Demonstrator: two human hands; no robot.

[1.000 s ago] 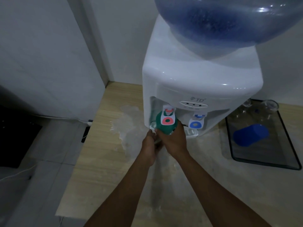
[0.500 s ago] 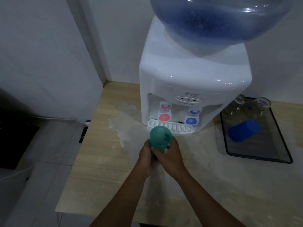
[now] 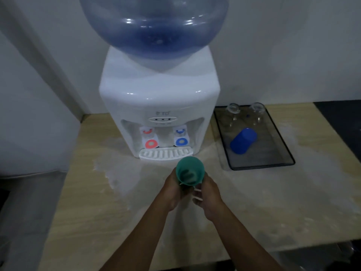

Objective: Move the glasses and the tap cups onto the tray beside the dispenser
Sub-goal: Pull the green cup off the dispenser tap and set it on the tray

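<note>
A green cup (image 3: 189,171) is held in front of the white water dispenser (image 3: 159,106), just below its drip grille (image 3: 166,154). My left hand (image 3: 172,189) and my right hand (image 3: 208,196) both grip it from below, its mouth facing the camera. To the right of the dispenser lies a dark glass tray (image 3: 273,153). On it a blue cup (image 3: 243,140) rests on its side, and two clear glasses (image 3: 233,114) (image 3: 257,112) stand at the back.
The dispenser carries a big blue water bottle (image 3: 154,26) and has a red tap (image 3: 149,140) and a blue tap (image 3: 181,138). A wet patch (image 3: 117,169) spreads on the beige counter. The counter edge drops off at the left and front.
Both hands have pulled the green cup out from under the red tap and back toward me, away from the dispenser. The camera view has shifted, showing more of the tray.
</note>
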